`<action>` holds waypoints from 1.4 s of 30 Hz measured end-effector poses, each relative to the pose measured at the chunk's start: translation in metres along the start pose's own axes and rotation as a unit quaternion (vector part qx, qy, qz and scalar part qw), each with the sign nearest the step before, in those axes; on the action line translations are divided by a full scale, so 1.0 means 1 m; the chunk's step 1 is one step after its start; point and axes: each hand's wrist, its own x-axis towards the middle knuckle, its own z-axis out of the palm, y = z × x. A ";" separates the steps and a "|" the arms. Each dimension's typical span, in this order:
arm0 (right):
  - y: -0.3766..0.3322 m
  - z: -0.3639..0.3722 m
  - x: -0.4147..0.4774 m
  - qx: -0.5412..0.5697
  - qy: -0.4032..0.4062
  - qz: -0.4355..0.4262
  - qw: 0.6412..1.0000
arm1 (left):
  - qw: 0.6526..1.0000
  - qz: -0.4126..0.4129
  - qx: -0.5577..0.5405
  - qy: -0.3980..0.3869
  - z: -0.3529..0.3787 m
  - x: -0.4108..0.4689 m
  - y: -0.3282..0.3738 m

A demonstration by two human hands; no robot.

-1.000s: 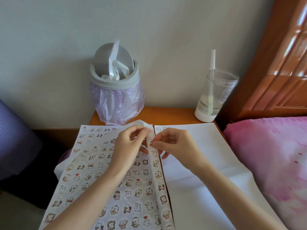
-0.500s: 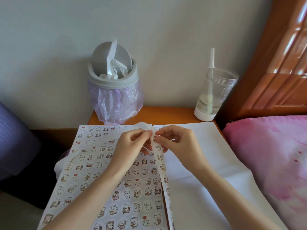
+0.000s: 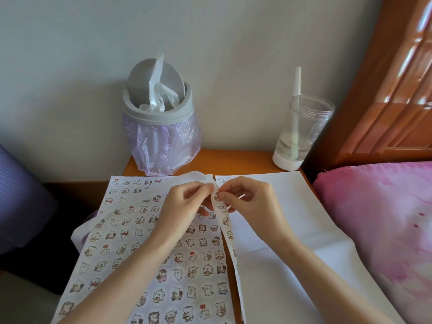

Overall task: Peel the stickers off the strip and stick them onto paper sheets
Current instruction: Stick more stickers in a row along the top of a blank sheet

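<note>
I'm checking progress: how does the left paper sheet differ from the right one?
The left sheet is covered with rows of bear stickers; the right sheet is nearly blank, with a few at its top-left corner. The left sheet seems to overhang the table's left edge; the right sheet shows a fold crease. Both are white.

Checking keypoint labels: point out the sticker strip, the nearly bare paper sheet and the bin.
sticker strip [image 3: 230, 235]: head view, a sticker about halfway along it.
paper sheet [image 3: 299, 197]: head view, bare upper part.
bin [image 3: 161, 115]: head view, front of its grey rim.
</note>
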 end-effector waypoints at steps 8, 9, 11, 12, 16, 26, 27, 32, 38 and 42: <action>0.002 -0.001 0.001 -0.119 0.003 -0.034 0.992 | 1.000 -0.004 0.026 -0.009 0.000 0.003 -0.006; 0.001 -0.002 0.001 -0.116 -0.001 -0.033 0.993 | 0.999 -0.005 0.030 -0.012 0.000 0.003 -0.007; -0.001 -0.007 0.003 -0.079 -0.007 -0.021 0.997 | 0.999 -0.009 0.032 -0.018 0.000 0.004 -0.009; -0.002 -0.011 0.006 -0.056 -0.004 -0.016 0.998 | 0.999 -0.010 0.034 -0.017 0.000 0.004 -0.010; 0.000 -0.034 0.030 -0.023 0.031 0.023 0.999 | 0.998 -0.022 0.052 -0.017 0.000 0.003 -0.013; 0.025 -0.055 0.075 -0.092 -0.048 0.146 0.984 | 0.994 -0.019 0.100 -0.025 0.002 0.003 -0.014; 0.026 -0.054 0.076 -0.095 -0.049 0.148 0.983 | 0.994 -0.018 0.102 -0.024 0.003 0.002 -0.014; 0.034 -0.047 0.081 -0.087 -0.040 0.153 0.984 | 0.994 -0.015 0.108 -0.028 0.003 0.003 -0.014; 0.041 -0.046 0.083 -0.119 -0.048 0.133 0.983 | 0.993 -0.010 0.118 -0.029 0.002 0.002 -0.014; 0.046 -0.046 0.083 -0.130 -0.047 0.117 0.983 | 0.992 -0.008 0.122 -0.032 0.002 0.001 -0.013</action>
